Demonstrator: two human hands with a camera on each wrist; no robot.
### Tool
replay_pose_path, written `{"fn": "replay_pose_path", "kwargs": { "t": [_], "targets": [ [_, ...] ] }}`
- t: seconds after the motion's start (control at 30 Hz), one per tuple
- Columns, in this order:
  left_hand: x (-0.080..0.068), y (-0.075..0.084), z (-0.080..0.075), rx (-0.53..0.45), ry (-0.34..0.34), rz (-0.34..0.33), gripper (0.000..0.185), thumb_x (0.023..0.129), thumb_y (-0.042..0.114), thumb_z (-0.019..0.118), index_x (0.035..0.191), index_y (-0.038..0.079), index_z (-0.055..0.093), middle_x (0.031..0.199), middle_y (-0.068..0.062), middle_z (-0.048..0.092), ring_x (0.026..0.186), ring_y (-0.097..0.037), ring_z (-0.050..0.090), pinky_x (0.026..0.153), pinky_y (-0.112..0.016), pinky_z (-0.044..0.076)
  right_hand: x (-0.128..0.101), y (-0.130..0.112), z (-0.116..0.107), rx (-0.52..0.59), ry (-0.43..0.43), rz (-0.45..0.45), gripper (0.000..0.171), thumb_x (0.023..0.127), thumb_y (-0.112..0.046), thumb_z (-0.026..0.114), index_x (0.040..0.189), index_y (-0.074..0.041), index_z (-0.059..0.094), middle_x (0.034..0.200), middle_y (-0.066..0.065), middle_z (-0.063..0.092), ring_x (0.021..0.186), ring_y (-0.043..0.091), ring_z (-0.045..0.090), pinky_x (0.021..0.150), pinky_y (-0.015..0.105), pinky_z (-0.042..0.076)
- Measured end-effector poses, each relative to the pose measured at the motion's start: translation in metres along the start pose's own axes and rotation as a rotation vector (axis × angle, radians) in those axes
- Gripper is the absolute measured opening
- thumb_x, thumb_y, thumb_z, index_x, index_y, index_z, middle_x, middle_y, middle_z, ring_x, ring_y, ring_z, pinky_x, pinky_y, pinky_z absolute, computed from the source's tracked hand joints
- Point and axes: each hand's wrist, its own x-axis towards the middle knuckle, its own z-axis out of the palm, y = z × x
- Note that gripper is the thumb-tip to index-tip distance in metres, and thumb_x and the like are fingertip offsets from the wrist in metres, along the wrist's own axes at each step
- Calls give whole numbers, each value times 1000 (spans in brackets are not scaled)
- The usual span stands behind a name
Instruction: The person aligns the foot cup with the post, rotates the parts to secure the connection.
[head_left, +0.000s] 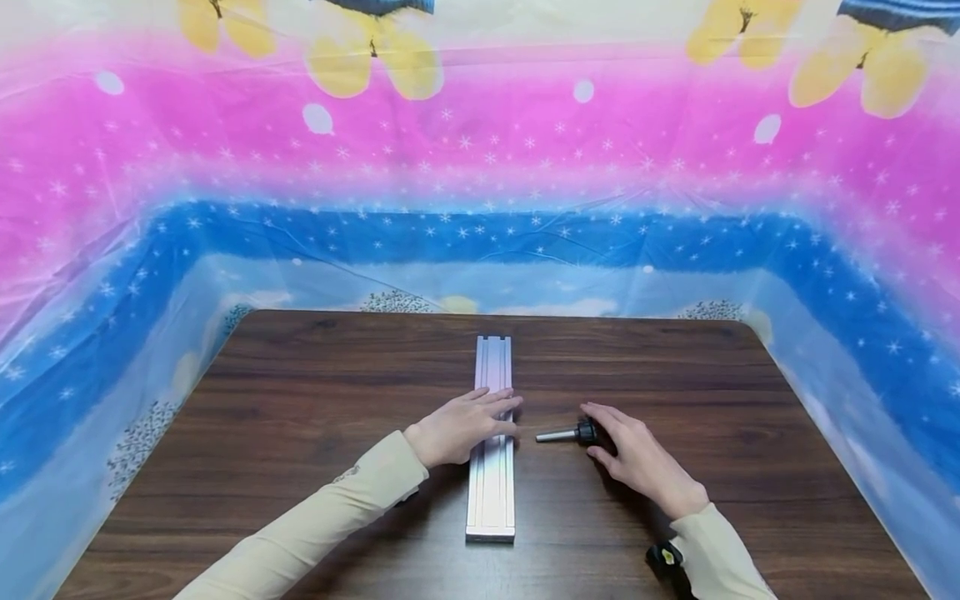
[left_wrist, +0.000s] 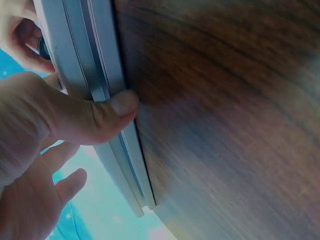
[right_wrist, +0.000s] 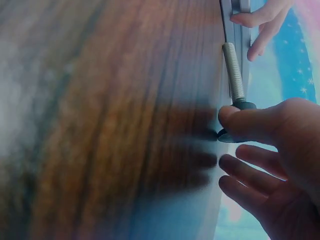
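Observation:
A silver aluminium profile (head_left: 492, 492) with lengthwise grooves lies on the table, pointing away from me. My left hand (head_left: 461, 427) reaches across its middle from the left. The thumb (left_wrist: 112, 112) presses along one side wall, and a bent finger (right_wrist: 242, 19) touches the opposite wall; the other fingers stretch out over the top. To the right of the profile, my right hand (head_left: 641, 458) holds a black-knobbed bolt (head_left: 557, 435) by its knob, with thumb and forefinger around it. Its threaded shank (right_wrist: 234, 72) points left toward the profile. The right hand's other fingers (right_wrist: 245, 172) are spread, and the thumb partly hides the knob.
The dark wood-grain table (head_left: 337, 367) has a rounded far edge. Around it hangs a pink and blue patterned cloth (head_left: 480, 167). A black wrist strap (head_left: 663, 557) sits at the right cuff.

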Motion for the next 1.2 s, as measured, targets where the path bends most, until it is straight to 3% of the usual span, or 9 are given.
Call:
{"fn": "replay_pose_path", "kwargs": {
  "t": [0.37, 0.53, 0.7, 0.9, 1.07, 1.2],
  "targets": [
    [-12, 7, -10, -12, -26, -47, 55, 84, 1, 74, 132, 27, 68, 153, -7, 51, 146, -26, 42, 119, -42, 35, -3, -11, -5, 33, 21, -20, 51, 80, 3, 81, 128, 7, 63, 120, 22, 70, 104, 32, 72, 82, 39, 59],
    [-19, 9, -11, -62, -37, -39, 66, 71, -1, 80, 133, 17, 66, 145, -5, 59, 142, -25, 48, 117, -40, 37, -4, -18, -11, 83, 37, -11, 50, 81, 3, 81, 127, 7, 62, 118, 23, 70, 97, 31, 74, 77, 34, 60],
    [-26, 11, -9, -157, -35, -69, 69, 61, 2, 84, 128, 9, 66, 126, -5, 68, 125, -22, 61, 114, -38, 41, -9, -21, -18, 92, 38, 1, 48, 82, 1, 80, 127, 6, 63, 117, 22, 70, 99, 31, 74, 78, 34, 60],
    [-35, 14, -6, -196, -55, -144, 64, 66, 12, 85, 126, 6, 65, 119, -7, 65, 109, -24, 66, 93, -36, 55, -16, -21, -28, 42, 120, -45, 47, 80, 0, 82, 124, 6, 65, 112, 21, 72, 91, 30, 75, 75, 36, 61],
    [-43, 15, -13, -164, 31, -161, 56, 70, 26, 87, 116, 5, 65, 106, -5, 61, 92, -20, 62, 79, -35, 56, -20, -22, -42, 7, 185, -73, 47, 79, 0, 83, 123, 3, 66, 110, 18, 74, 89, 28, 75, 73, 37, 61],
    [-48, 14, -23, -162, 67, -220, 53, 79, 37, 80, 115, 3, 63, 102, -6, 59, 88, -20, 62, 71, -36, 56, -21, -25, -56, 4, 230, -72, 49, 78, 2, 83, 124, 1, 66, 108, 16, 75, 86, 27, 75, 69, 37, 60]
  ]
}}
